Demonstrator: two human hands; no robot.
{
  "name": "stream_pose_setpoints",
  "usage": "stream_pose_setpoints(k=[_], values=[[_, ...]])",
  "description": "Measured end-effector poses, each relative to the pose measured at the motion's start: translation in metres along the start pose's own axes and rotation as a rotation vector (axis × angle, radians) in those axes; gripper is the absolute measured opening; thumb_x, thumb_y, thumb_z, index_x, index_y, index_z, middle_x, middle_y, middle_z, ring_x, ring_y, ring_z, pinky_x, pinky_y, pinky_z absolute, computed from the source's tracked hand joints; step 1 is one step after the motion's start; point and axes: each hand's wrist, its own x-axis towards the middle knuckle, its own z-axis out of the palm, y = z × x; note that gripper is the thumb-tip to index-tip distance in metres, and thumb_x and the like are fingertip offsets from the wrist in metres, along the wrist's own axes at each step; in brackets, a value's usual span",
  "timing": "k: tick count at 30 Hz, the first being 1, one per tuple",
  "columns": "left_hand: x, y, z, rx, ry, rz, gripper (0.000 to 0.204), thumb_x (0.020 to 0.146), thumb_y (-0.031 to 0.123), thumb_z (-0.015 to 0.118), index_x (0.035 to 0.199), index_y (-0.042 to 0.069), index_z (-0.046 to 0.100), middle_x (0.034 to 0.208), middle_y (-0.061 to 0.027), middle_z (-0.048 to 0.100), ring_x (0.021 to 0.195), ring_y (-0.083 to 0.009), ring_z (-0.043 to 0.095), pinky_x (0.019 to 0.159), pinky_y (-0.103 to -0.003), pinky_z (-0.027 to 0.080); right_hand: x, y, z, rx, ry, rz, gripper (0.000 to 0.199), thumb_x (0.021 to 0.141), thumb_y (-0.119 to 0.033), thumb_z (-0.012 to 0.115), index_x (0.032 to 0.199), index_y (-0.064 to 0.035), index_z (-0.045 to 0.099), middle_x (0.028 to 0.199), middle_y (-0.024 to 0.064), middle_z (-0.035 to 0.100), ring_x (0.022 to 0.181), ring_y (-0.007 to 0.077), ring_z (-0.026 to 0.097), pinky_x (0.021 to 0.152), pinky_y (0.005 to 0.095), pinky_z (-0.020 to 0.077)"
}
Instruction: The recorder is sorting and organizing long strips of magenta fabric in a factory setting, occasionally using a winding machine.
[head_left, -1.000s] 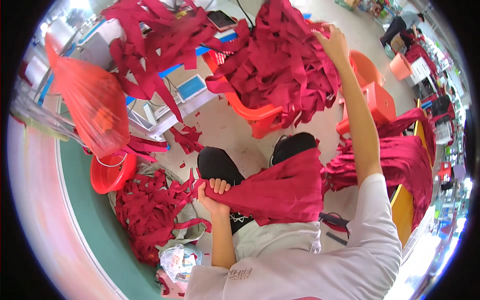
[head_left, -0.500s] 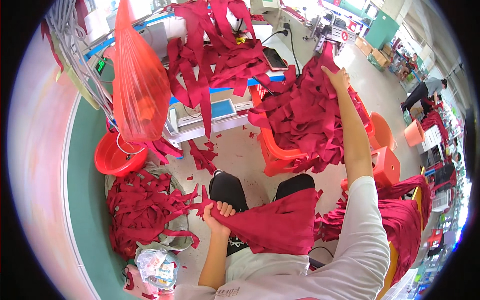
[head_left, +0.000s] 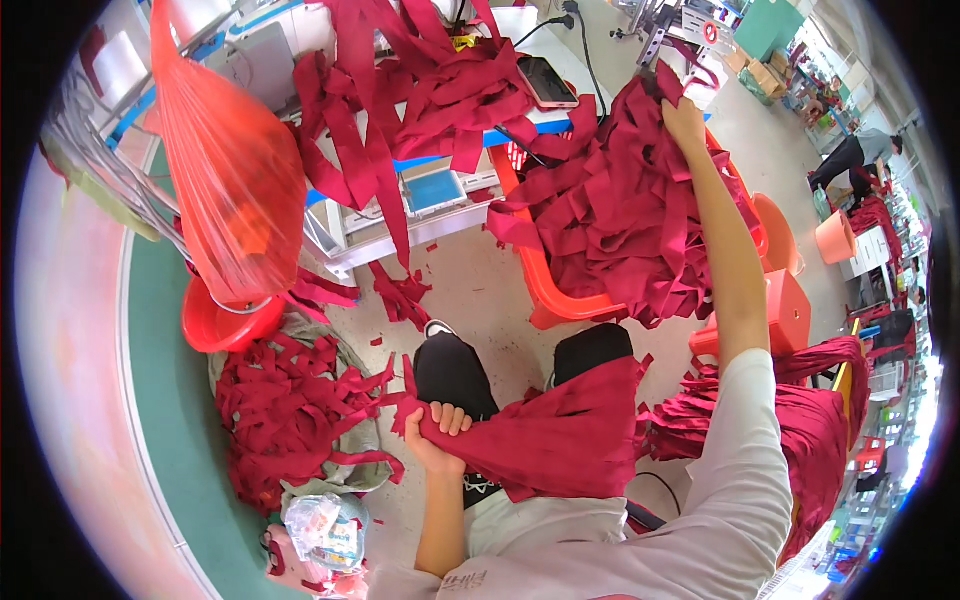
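My left hand (head_left: 438, 436) is closed round the gathered narrow end of a bundle of dark red fabric strips (head_left: 560, 425). The bundle fans out to the right across my lap. My right arm reaches far forward to an orange plastic basket (head_left: 560, 303) heaped with loose red fabric strips (head_left: 625, 200). At the far top of that heap, my right hand (head_left: 684, 122) has its fingers bent in on a red strip; the fingertips are partly hidden by cloth.
A table (head_left: 555, 118) ahead bears more strips and a phone (head_left: 547, 80). An orange bag (head_left: 235, 180) hangs at left above a red basin (head_left: 225, 322). A sack of red scraps (head_left: 280, 415) lies below. Stacked red cloth (head_left: 790, 420) and an orange stool (head_left: 785, 310) are at right.
My right hand has moved farther forward over the heap, and its fingers have closed in on the cloth. My left hand keeps its hold on the bundle. The whole view has shifted slightly.
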Motion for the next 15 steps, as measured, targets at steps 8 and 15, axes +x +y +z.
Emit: stream_pose_setpoints(k=[8, 15], values=[[-0.004, 0.003, -0.007, -0.026, -0.061, -0.040, 0.028, 0.088, 0.031, 0.045, 0.071, 0.011, 0.040, 0.060, -0.0008, 0.036, 0.057, -0.0147, 0.036, 0.061, -0.032, 0.035, 0.014, -0.022, -0.128, 0.012, 0.134, -0.486, 0.040, 0.088, -0.025, 0.043, 0.117, -0.0026, 0.058, 0.106, 0.0292, 0.064, 0.103, 0.0469, 0.059, 0.091, 0.0493, 0.0456], [-0.008, -0.004, -0.016, -0.038, -0.092, -0.064, 0.030, 0.090, 0.032, 0.047, 0.070, 0.010, 0.041, 0.059, -0.0014, 0.038, 0.056, -0.0156, 0.036, 0.061, -0.031, 0.036, -0.007, -0.161, -0.246, 0.827, 0.306, -0.556, 0.035, 0.098, -0.030, 0.047, 0.104, 0.0007, 0.063, 0.080, 0.0059, 0.064, 0.076, 0.0200, 0.060, 0.069, 0.0349, 0.0487]])
